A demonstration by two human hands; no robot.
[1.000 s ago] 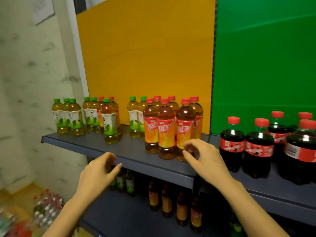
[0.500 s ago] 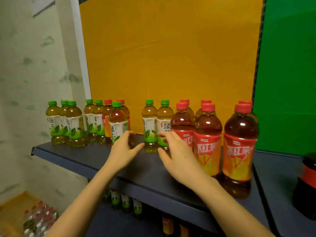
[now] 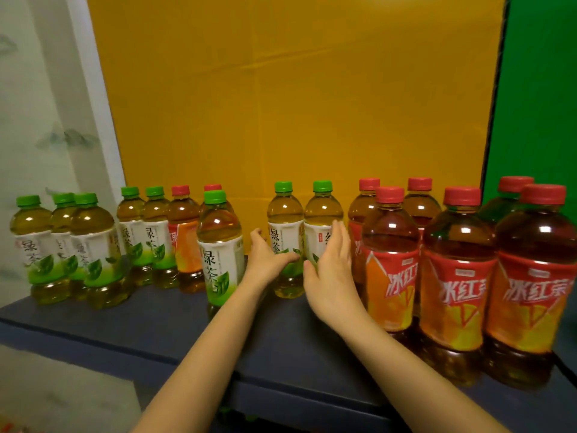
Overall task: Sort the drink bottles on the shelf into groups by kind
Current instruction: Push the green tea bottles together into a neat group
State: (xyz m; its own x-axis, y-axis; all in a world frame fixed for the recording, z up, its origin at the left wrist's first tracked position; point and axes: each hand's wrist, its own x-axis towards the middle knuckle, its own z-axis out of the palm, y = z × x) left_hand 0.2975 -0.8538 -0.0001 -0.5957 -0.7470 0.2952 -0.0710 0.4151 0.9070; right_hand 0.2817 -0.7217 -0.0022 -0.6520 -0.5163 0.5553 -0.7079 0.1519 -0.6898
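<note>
The green tea pair (image 3: 284,214) is clasped by the left hand (image 3: 268,260), fingers curled round it, and the right hand (image 3: 331,273), fingers flat against it, judged due for sliding to the green-capped group (image 3: 93,245) on its left

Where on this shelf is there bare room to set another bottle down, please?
On the shelf, the front strip is bare left of the front green tea bottle. Between that bottle and the iced red tea bottles, only the forearms cross. At the back and right it is crowded; the left hand grips a rear green tea bottle there.
</note>
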